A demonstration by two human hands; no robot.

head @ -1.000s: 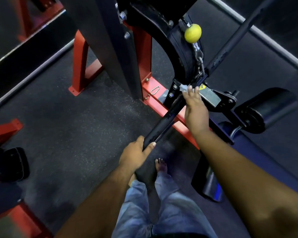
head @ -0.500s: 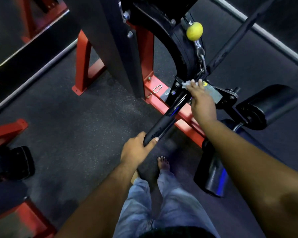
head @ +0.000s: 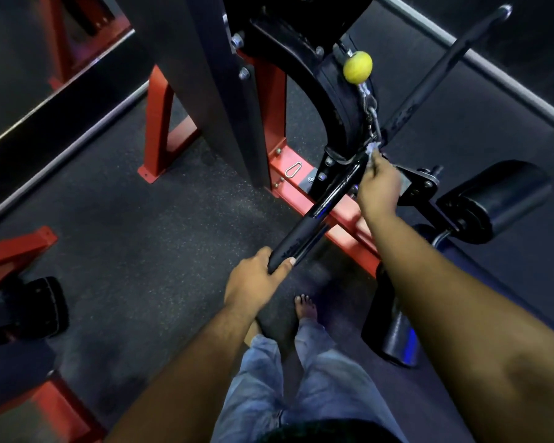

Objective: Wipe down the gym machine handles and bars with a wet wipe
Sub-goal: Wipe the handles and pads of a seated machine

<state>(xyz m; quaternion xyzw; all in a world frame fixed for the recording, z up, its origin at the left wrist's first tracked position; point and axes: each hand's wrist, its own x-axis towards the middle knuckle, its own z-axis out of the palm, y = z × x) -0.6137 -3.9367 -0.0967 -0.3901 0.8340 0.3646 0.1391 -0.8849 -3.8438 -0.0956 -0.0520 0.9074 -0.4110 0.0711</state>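
Observation:
A long black pull bar [head: 327, 203] runs diagonally from low centre to the upper right, hung from a cable below a yellow ball [head: 358, 66]. My left hand [head: 256, 279] grips the bar's near rubber handle end. My right hand [head: 379, 183] holds a small white wet wipe [head: 373, 148] against the bar's middle, right by the cable clip. Most of the wipe is hidden under my fingers. The bar's far half [head: 445, 68] stretches away beyond my right hand.
The red machine frame [head: 317, 199] and a dark upright [head: 205, 91] stand behind the bar. Black roller pads [head: 493, 203] sit to the right and another [head: 390, 330] below my right arm. My bare foot [head: 306, 306] stands on the dark rubber floor [head: 141, 235]. More red frames lie at the left.
My right hand has slid the wipe up the bar toward the cable clip. My left hand keeps its grip on the handle end.

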